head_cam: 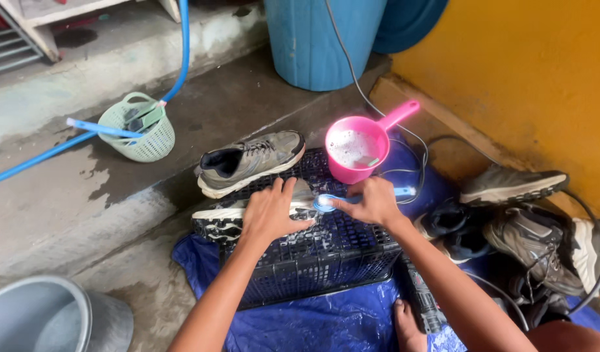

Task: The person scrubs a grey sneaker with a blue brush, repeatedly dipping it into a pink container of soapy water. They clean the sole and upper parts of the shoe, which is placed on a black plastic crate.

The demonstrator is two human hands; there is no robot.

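Bare foot on blue tarp; both hands working a shoe on an upturned black crate.

Left hand presses flat, fingers spread, on a grey shoe lying on the crate. Right hand, fingers clenched round a blue brush, holds its head against the shoe. A second grey shoe and a pink dipper of soapy water sit just behind.

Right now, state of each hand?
Left hand: pressed flat on the grey shoe, fingers spread, holding it down.
Right hand: closed on the blue brush.
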